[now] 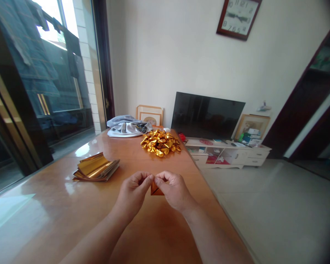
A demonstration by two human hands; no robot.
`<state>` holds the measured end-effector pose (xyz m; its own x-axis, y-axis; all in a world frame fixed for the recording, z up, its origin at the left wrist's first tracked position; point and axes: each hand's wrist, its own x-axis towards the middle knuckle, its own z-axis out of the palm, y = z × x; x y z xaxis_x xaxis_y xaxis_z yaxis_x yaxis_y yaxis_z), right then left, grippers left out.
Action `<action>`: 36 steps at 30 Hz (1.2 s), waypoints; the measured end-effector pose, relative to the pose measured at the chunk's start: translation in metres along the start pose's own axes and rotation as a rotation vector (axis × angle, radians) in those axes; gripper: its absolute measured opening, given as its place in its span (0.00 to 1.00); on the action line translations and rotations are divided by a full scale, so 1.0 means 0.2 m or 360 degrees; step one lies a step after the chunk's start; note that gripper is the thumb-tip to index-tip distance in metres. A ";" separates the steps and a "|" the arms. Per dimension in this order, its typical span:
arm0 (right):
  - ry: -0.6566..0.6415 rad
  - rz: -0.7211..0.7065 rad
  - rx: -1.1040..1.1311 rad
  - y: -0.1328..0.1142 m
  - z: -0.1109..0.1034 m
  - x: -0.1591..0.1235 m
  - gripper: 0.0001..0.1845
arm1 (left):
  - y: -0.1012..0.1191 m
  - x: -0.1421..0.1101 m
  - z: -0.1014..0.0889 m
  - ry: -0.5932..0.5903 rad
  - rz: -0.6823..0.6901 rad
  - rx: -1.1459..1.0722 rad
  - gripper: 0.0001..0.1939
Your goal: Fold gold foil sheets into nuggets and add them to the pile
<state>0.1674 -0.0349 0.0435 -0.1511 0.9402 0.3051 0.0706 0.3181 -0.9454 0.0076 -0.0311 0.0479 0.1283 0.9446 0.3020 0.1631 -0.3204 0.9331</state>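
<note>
My left hand (133, 190) and my right hand (174, 190) meet over the middle of a glossy wooden table (57, 205). Both pinch a small folded piece of gold foil paper (154, 189) between their fingertips, held just above the tabletop. A stack of flat gold foil sheets (96, 167) lies to the left of my hands. Farther back sits a heap of folded gold foil pieces (161, 142).
Crumpled grey cloth (126, 126) lies at the table's far end. Beyond it a dark television (206, 115) stands on a low white cabinet (231, 152) with framed pictures. A glass sliding door (30, 95) runs along the left; tiled floor (277, 212) lies to the right.
</note>
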 end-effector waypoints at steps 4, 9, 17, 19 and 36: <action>0.0013 0.0032 -0.0143 0.01 -0.01 0.01 0.18 | -0.01 0.00 0.00 -0.0003 0.0080 0.0047 0.16; -0.0084 0.0040 -0.0039 0.02 -0.02 0.01 0.20 | -0.02 0.00 0.02 0.0056 0.0173 0.0145 0.16; -0.0053 0.0139 -0.0010 0.05 -0.05 0.02 0.18 | -0.02 0.01 0.02 -0.0044 0.0016 -0.0120 0.16; -0.0049 0.0154 0.0033 0.06 -0.05 0.02 0.18 | -0.01 0.01 0.02 -0.0004 -0.0042 -0.0208 0.15; -0.0127 0.0209 0.0052 0.06 -0.03 0.02 0.21 | -0.08 0.01 0.05 -0.0048 -0.0090 -0.0431 0.14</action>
<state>0.1742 -0.0272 0.0335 -0.2206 0.9605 0.1696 0.0627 0.1875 -0.9803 0.0145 -0.0251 0.0321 0.1563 0.9567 0.2457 -0.0961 -0.2328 0.9678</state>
